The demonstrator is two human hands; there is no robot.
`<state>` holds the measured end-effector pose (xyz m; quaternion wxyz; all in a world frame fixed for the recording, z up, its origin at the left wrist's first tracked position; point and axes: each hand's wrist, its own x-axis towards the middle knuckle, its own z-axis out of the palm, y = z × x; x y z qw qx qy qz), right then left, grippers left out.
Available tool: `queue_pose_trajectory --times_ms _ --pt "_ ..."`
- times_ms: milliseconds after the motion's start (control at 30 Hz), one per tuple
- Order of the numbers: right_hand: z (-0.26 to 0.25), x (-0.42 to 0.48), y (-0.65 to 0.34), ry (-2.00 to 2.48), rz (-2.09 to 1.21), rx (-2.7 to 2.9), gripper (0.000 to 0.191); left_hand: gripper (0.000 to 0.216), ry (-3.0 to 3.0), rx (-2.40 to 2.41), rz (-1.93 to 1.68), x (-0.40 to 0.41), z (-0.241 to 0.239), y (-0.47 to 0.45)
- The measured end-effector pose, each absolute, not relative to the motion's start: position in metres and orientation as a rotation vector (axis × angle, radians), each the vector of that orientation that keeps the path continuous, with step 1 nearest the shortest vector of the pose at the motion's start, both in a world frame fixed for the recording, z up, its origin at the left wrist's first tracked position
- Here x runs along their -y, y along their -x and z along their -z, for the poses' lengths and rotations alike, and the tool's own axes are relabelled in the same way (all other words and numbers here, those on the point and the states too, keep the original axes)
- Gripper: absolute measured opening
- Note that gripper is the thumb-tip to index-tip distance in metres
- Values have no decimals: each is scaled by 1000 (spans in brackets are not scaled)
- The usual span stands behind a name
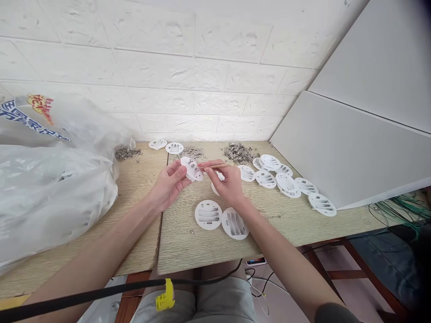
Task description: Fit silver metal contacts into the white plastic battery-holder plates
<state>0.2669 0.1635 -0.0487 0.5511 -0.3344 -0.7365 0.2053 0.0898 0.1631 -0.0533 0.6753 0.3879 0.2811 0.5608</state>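
My left hand [173, 181] grips a round white plastic battery holder [191, 168] by its edge, tilted above the table. In my right hand [226, 181] is a thin wooden stick [215, 166], pinched between the fingers, its tip at the slots of the held piece. Two more battery holders lie flat nearer to me, one [208, 215] beside another [235, 223]. Partly hidden under my right hand is a further white disc [215, 188]. Small metal pieces [191, 153] are spread behind my left hand.
A denser heap of metal pieces [239, 153] sits near the wall. Several white holders [266, 179] lie along the right side. Large plastic bags [50, 193] fill the left. Green wires [400, 211] lie at the right edge, and a black cable [128, 287] crosses in front.
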Motion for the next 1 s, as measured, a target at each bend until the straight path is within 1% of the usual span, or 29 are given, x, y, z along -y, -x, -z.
queue_pose_trajectory --times_ms 200,400,567,733,1000 --pt "48 -163 -267 796 -497 1740 22 42 -868 -639 -1263 -163 53 -90" --pt "48 -163 -266 817 -543 1728 24 37 -874 -629 -1258 -163 54 -90" --pt "47 -166 -269 827 -618 1728 25 37 -876 -636 -1241 -165 57 -90" --pt "46 -170 -272 851 -604 1721 23 38 -857 -658 -1231 -164 55 -90" --pt "49 -174 -274 817 -755 1567 29 32 -846 -677 -1225 -162 52 -91"
